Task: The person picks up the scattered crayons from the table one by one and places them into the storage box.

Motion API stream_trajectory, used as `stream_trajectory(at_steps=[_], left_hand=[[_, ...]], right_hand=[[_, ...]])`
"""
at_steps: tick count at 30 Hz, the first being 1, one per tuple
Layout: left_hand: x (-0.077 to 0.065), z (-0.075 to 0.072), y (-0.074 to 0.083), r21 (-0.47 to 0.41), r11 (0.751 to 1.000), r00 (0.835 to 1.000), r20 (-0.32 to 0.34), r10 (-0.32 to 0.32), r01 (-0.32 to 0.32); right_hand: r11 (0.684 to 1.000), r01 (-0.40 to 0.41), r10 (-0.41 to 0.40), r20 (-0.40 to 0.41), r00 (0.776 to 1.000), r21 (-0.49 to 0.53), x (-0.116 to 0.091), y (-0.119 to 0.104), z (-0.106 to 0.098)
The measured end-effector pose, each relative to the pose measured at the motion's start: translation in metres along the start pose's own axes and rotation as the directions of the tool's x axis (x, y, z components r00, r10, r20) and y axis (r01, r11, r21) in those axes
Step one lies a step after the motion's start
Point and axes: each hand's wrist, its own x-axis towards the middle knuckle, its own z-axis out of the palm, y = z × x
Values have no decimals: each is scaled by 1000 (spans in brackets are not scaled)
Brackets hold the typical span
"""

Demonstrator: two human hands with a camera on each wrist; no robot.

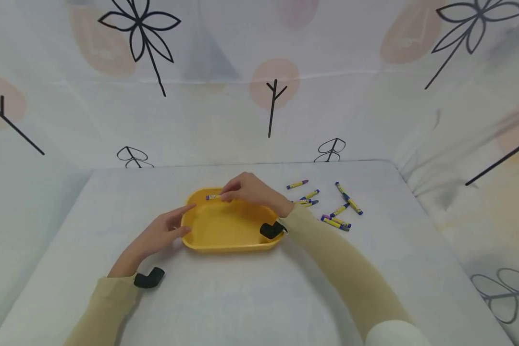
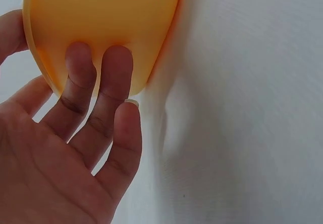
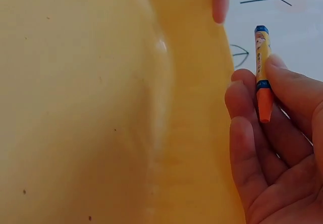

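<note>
A yellow tray with rounded corners lies on the white-covered table. At its left end is my left hand, thumb and forefinger over the rim. In the left wrist view, other fingers of that hand press the tray's outer wall. Over the tray's far rim, my right hand pinches a crayon between thumb and fingers. The right wrist view shows this crayon has an orange tip, a yellow wrapper and dark blue bands. That hand's other fingers are loosely bent beside the tray wall.
Several crayons in yellow wrappers lie scattered right of the tray, among them a purple-tipped crayon at the back and a crayon in a cluster nearer the front. White cloth with printed plants rises behind the table.
</note>
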Motion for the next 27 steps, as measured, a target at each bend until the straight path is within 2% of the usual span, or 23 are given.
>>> stream_trajectory(at_steps=[7,14,19,22,27], left_hand=[[-1,0,2,-39,999,1000,8,19,-19],[-2,2,3,-64,998,1000,0,21,-21],[-2,3,1,-42,999,1000,-13,20,-21],[-2,3,-1,-30,999,1000,-20,10,-11],[-4,3,-2,-27,1000,1000,-19,-1,0]], right_hand=[[1000,-12,11,25,1000,12,1,8,7],[999,-51,52,-19,998,16,-8,7,-3],[993,-66,74,-76,994,103,-26,10,-23],[991,-77,90,-116,989,107,-41,15,-40],[984,-128,150,-188,971,127,-72,40,-70]])
